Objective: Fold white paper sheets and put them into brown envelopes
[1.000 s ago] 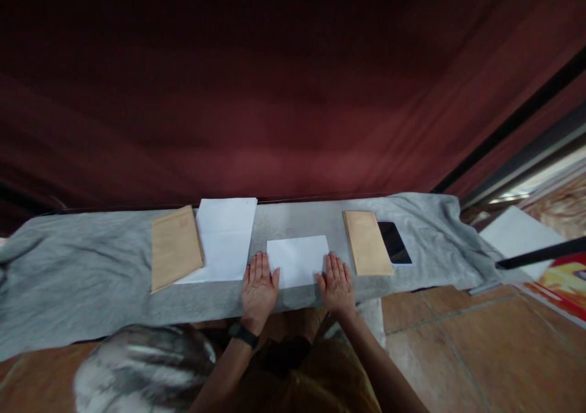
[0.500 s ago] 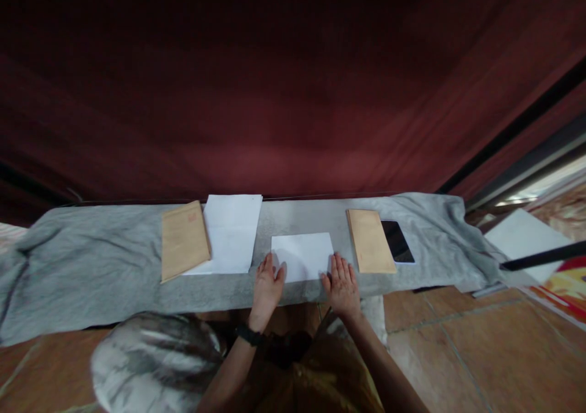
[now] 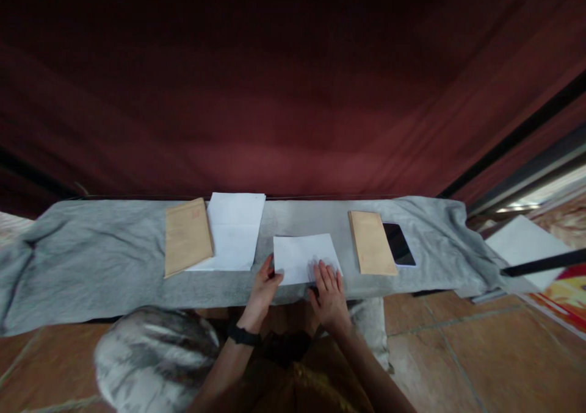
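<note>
A folded sheet of white paper (image 3: pixel 302 255) lies in front of me on the grey cloth. At its left edge my left hand (image 3: pixel 264 283) pinches the paper, thumb on top and fingers at the side and partly beneath. My right hand (image 3: pixel 328 291) rests flat on the sheet's lower right part, fingers stretched out. To the left lie larger white sheets (image 3: pixel 235 230), partly under a stack of brown envelopes (image 3: pixel 187 237). Another stack of brown envelopes (image 3: pixel 373 243) lies to the right of the paper.
A dark-screened phone (image 3: pixel 399 244) lies beside the right-hand envelopes. The grey cloth (image 3: pixel 105 260) covers a long, narrow surface. A dark red curtain-like wall (image 3: pixel 293 126) rises behind it. At the far right are a white panel (image 3: pixel 526 248) and a dark bar (image 3: pixel 544 263).
My right hand has moved from the paper's right edge onto its lower right part. My left hand has closed on the left edge, which looks slightly lifted.
</note>
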Motion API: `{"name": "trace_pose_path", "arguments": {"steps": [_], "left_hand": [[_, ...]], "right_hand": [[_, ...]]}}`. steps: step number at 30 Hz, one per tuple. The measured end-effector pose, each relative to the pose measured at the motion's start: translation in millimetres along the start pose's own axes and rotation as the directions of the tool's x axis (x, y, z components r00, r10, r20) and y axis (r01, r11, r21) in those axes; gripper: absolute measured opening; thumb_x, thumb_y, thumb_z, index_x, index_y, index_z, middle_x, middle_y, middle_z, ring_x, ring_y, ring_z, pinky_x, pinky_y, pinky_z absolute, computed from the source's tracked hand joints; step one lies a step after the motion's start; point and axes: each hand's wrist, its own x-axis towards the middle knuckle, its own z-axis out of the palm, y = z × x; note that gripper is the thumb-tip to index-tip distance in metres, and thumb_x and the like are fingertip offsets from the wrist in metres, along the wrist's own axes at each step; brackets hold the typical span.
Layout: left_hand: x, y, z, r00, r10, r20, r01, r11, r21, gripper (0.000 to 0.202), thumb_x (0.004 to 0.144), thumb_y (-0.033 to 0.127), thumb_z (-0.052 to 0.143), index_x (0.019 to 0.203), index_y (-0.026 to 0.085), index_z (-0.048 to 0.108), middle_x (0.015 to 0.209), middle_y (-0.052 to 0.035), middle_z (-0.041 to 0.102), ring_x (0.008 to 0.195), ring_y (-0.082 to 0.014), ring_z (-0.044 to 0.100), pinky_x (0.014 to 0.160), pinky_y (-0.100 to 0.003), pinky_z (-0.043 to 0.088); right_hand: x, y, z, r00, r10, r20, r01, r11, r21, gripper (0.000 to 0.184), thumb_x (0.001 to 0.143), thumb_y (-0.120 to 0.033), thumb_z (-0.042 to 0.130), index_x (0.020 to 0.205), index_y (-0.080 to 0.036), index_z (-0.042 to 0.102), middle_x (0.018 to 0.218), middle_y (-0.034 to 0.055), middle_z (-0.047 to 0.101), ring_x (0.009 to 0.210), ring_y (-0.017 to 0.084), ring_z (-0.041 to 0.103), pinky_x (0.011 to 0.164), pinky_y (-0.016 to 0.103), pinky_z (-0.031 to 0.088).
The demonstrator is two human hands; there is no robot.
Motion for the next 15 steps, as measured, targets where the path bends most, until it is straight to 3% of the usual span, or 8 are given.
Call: {"name": "trace_pose_path", "arguments": {"steps": [3, 8, 11, 13, 15], "left_hand": [[-11, 8, 0.8, 0.996, -0.047, 0.074, 0.053, 0.996, -0.075, 0.068, 0.07, 0.028, 0.062, 0.138, 0.018, 0.057, 0.104, -0.007, 0.076, 0.084, -0.0232, 0.071, 0.066, -0.032, 0.055], [-17, 4, 0.1, 0.987, -0.156, 0.025, 0.158, 0.976, -0.148, 0.056, 0.068, 0.031, 0.069, 0.122, 0.018, 0.067, 0.109, -0.0087, 0.075, 0.086, -0.0218, 0.071, 0.061, -0.027, 0.052], [-11, 5, -1.6, 0.982, -0.185, 0.05, 0.191, 0.947, -0.258, 0.052, 0.074, 0.043, 0.071, 0.12, 0.018, 0.067, 0.111, -0.0109, 0.074, 0.089, -0.0226, 0.072, 0.064, -0.029, 0.055], [-7, 9, -2.5, 0.977, -0.197, 0.085, 0.214, 0.912, -0.349, 0.053, 0.084, 0.053, 0.061, 0.121, 0.017, 0.066, 0.111, -0.0142, 0.074, 0.092, -0.0238, 0.073, 0.07, -0.034, 0.059], [-4, 13, -1.7, 0.978, -0.181, 0.102, 0.207, 0.892, -0.401, 0.051, 0.09, 0.053, 0.054, 0.125, 0.016, 0.064, 0.117, -0.016, 0.072, 0.1, -0.0243, 0.072, 0.081, -0.038, 0.06]], "right_hand": [[8, -9, -2, 0.998, -0.04, 0.049, 0.038, 0.998, 0.05, 0.065, 0.097, -0.025, 0.043, 0.158, -0.014, 0.027, 0.163, 0.0112, 0.032, 0.149, 0.027, 0.03, 0.121, 0.049, 0.027], [22, -10, -4, 0.995, -0.052, 0.087, 0.043, 0.994, 0.101, 0.057, 0.097, -0.014, 0.037, 0.153, -0.016, 0.039, 0.155, 0.01, 0.046, 0.145, 0.022, 0.039, 0.121, 0.046, 0.029], [25, -11, -10, 0.996, -0.035, 0.081, 0.02, 0.982, 0.187, 0.054, 0.098, -0.012, 0.032, 0.151, -0.017, 0.044, 0.15, 0.0098, 0.052, 0.141, 0.02, 0.044, 0.121, 0.044, 0.031], [28, -13, -18, 0.998, 0.024, 0.056, -0.042, 0.94, 0.338, 0.053, 0.099, -0.015, 0.03, 0.149, -0.017, 0.046, 0.148, 0.0094, 0.055, 0.138, 0.019, 0.048, 0.118, 0.041, 0.035], [34, -15, -29, 0.986, 0.161, 0.046, -0.158, 0.805, 0.572, 0.048, 0.101, -0.024, 0.032, 0.145, -0.018, 0.051, 0.144, 0.0088, 0.058, 0.133, 0.02, 0.053, 0.114, 0.038, 0.041]]}}
